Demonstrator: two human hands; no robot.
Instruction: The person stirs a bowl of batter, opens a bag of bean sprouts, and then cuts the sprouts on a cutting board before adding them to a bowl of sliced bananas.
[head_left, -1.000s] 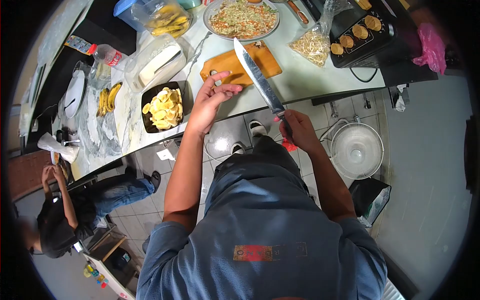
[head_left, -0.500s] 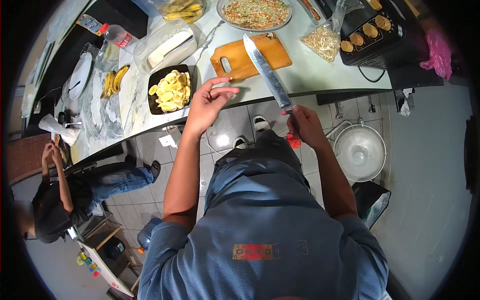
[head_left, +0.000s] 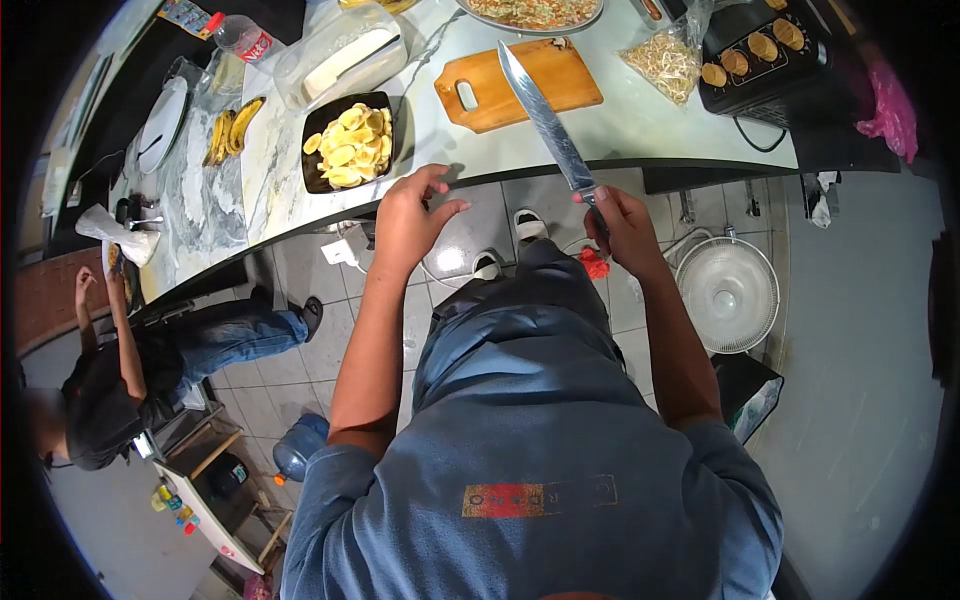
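Note:
My right hand (head_left: 620, 228) is closed around the handle of a large knife (head_left: 545, 118), whose blade points up and away over the wooden cutting board (head_left: 482, 78). My left hand (head_left: 412, 220) is empty, thumb and fingers apart, near the counter edge, to the right of a black square dish. Sliced pale yellow banana pieces (head_left: 350, 148) fill that dish (head_left: 312, 172). Beyond the board sits a round tray of chopped vegetables (head_left: 535, 10), cut off by the top of the view.
On the counter stand a plastic container (head_left: 290, 85), bananas (head_left: 240, 125), a bottle (head_left: 240, 38), a bag of sprouts (head_left: 665, 65) and a black appliance (head_left: 765, 75). A fan (head_left: 727, 295) stands on the floor at right. Another person (head_left: 120, 385) sits at left.
The counter and its items have shifted upward in view. My left hand's fingers have spread from a loose pinch, while my right hand still holds the knife. The other person's hands have moved apart.

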